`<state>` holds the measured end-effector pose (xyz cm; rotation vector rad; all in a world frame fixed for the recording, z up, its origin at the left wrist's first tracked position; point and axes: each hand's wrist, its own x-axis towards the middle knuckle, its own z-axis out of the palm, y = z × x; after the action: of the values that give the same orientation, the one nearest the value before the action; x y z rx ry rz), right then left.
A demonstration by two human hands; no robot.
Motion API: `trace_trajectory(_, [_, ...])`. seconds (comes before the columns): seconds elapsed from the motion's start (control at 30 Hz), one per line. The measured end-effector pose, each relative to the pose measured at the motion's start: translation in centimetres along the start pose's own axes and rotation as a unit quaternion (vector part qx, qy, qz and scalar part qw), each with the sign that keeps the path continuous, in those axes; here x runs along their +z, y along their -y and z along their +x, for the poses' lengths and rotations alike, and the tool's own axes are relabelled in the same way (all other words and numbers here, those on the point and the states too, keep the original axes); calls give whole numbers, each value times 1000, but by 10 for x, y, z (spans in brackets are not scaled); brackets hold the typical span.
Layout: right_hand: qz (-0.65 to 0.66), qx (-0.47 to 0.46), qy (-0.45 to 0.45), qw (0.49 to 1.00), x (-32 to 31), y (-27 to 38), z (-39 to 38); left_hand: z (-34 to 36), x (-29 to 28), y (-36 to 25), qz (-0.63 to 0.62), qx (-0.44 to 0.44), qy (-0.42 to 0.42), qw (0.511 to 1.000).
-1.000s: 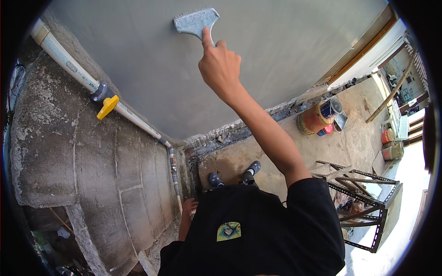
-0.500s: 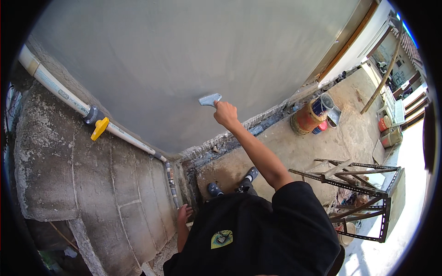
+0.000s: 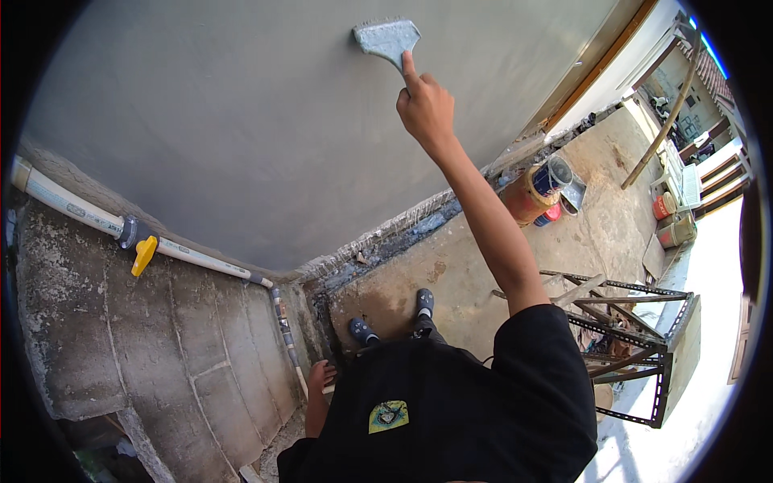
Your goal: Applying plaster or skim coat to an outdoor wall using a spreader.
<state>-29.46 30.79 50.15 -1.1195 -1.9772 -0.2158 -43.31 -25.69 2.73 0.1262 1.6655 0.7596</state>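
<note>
My right hand (image 3: 427, 105) grips a wide flat brush (image 3: 388, 39) by its handle, the index finger stretched along it. Pale blue-grey material coats the brush. Its short bristle edge points up and away, against or very close to the smooth grey wall (image 3: 241, 121); I cannot tell whether it touches. My left hand (image 3: 321, 377) hangs low beside my body, next to the lower end of a thin pipe (image 3: 283, 326). Its fingers are loosely bent and look apart, with nothing plainly held.
A white pipe (image 3: 76, 205) with a yellow valve handle (image 3: 144, 255) runs along the wall's left foot, above a rough concrete block surface (image 3: 64, 322). Stacked buckets (image 3: 527, 197) stand by the wall on the right. Nearer is a metal-framed stand (image 3: 644, 346); a wooden pole (image 3: 664, 129) leans beyond.
My right hand has moved the brush upward and farther out along the wall, with the arm stretched more. The view has shifted slightly; my left hand stays low at my side.
</note>
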Motion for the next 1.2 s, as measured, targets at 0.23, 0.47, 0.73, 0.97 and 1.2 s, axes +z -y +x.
trace_trajectory(0.23, [-42, 2, 186, 982, 77, -48, -131, 4, 44, -57, -107, -15, -31, 994])
trace_trajectory(0.47, [11, 26, 381, 924, 69, -59, -121, -12, 65, -39, -107, -57, -53, 991])
trace_trajectory(0.73, [105, 67, 212, 969, -28, -44, -10, -31, 85, -28, 47, 131, -17, 990])
trace_trajectory(0.97, [67, -3, 0, 998, -47, -32, 31, -29, 95, -16, -15, 107, -36, 994])
trace_trajectory(1.2, [-33, -6, 89, 996, 61, -79, -86, -32, 105, -34, -194, -111, -112, 968])
